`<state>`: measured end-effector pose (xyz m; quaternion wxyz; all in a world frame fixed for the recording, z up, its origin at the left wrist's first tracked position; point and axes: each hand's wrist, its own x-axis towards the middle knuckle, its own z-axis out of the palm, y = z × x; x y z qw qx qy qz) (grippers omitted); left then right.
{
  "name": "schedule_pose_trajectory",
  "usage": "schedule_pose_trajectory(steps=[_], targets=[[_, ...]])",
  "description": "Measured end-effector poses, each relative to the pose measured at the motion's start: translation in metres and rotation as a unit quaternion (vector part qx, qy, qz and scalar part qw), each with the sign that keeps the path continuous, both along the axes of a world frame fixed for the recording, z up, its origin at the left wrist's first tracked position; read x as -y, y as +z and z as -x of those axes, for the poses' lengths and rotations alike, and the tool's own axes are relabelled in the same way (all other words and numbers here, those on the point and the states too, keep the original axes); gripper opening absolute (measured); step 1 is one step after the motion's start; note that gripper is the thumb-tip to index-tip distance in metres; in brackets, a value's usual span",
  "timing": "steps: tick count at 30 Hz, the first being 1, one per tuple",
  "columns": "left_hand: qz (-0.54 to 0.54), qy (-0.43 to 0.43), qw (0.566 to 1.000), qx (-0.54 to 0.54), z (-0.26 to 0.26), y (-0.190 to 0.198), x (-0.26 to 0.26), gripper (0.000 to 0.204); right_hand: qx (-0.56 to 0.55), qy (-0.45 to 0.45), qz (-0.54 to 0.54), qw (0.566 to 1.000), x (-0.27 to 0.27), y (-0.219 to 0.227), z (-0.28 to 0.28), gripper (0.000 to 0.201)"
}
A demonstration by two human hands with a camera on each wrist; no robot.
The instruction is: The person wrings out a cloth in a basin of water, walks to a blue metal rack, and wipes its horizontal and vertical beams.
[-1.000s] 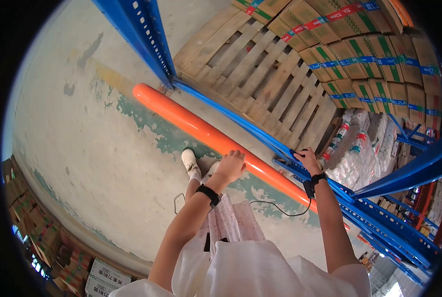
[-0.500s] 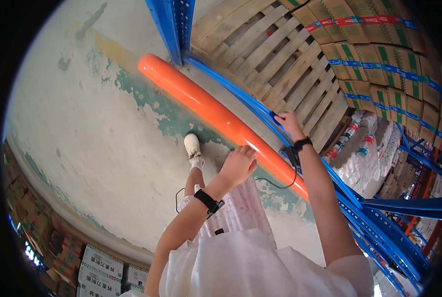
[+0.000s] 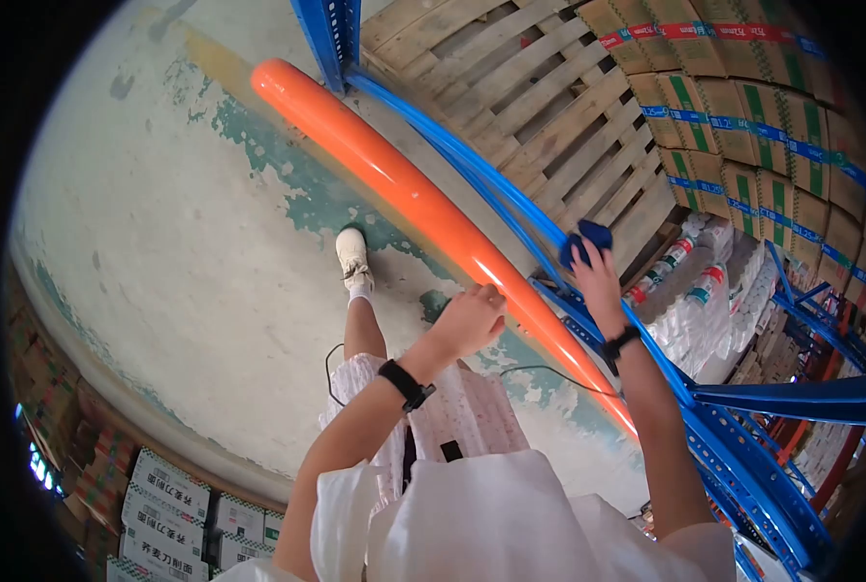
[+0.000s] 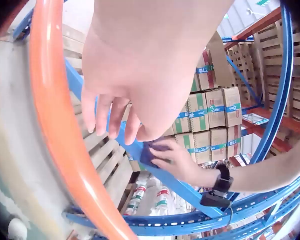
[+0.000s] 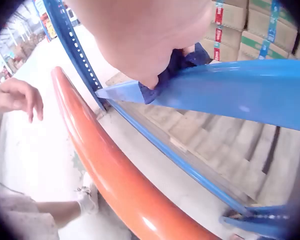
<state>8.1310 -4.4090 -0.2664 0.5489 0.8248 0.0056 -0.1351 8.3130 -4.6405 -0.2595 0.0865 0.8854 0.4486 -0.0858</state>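
Note:
In the head view my right hand (image 3: 598, 281) holds a dark blue cloth (image 3: 585, 244) against the upper blue rack beam (image 3: 491, 175). The right wrist view has the cloth (image 5: 177, 67) draped over the edge of the beam (image 5: 230, 92), pressed under the hand (image 5: 145, 40). My left hand (image 3: 470, 318) hangs near the orange guard bar (image 3: 414, 199), fingers loosely bent and holding nothing. In the left wrist view the left hand (image 4: 135, 80) is in front of the beam, while the right hand (image 4: 177, 162) grips the cloth (image 4: 152, 152).
Behind the beam lie wooden pallets (image 3: 540, 107), stacked cartons (image 3: 734, 121) and plastic-wrapped bottles (image 3: 695, 291). A blue upright (image 3: 331, 44) stands at the bar's far end. More boxes (image 3: 161, 514) are at the lower left. A thin cable (image 3: 559, 373) hangs by the right wrist.
The dark blue cloth, barely visible before, now shows spread at my right hand's fingertips on the beam. My left hand stays near the orange bar. The head view has shifted slightly.

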Motion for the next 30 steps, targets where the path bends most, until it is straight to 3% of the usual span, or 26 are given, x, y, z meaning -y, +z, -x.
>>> schedule_pose_trajectory(steps=[7,12,24,30], targets=[[0.014,-0.023,1.0,0.014,-0.006,0.018,0.055,0.017,0.014,-0.099,0.127,0.987,0.16,0.142,0.053,0.038],[0.019,-0.006,1.0,0.013,-0.008,0.016,0.056,0.016,0.002,-0.06,0.092,0.994,0.17,0.14,0.046,0.037],[0.012,0.047,0.998,0.025,-0.034,-0.006,-0.006,0.016,-0.068,-0.001,-0.002,0.998,-0.056,-0.031,-0.013,0.038],[0.021,0.072,0.997,0.016,-0.04,-0.024,-0.055,0.019,-0.068,0.016,0.005,0.998,-0.148,-0.081,-0.03,0.034]])
